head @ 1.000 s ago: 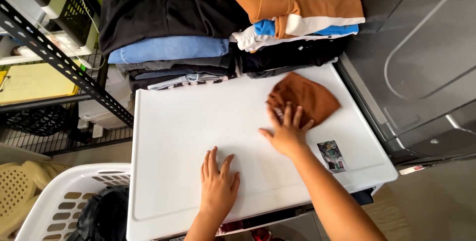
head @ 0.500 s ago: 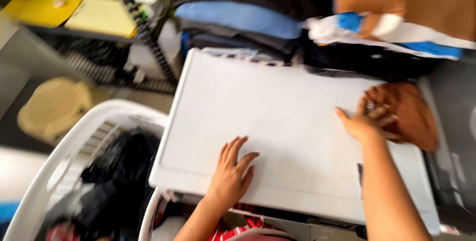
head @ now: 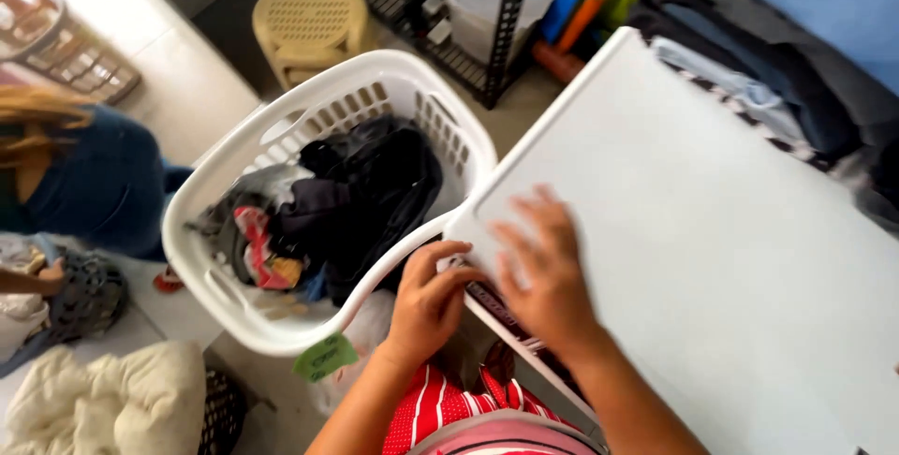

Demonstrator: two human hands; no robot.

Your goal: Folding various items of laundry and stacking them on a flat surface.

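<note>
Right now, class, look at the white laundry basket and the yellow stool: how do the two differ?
The white laundry basket is large, open-topped and filled with dark and coloured clothes; the yellow stool is smaller, with nothing on its seat. The basket sits beside the white board, close to the left hand; the stool stands farther off by the black shelf rack. Both look like perforated plastic.

This looks like the laundry corner of a home. A white plastic laundry basket point(head: 234, 230) full of dark, crumpled clothes stands on the tiled floor point(head: 187, 80) beside a flat white work surface point(head: 712, 230), with folded garments point(head: 787, 43) stacked along its far edge. A black metal shelving rack point(head: 506, 15) holds household containers, and 1 cream plastic stool point(head: 314, 20) sits nearby. A pale heap at the lower left point(head: 103, 399) is probably bedding, though it is blurred.
</note>
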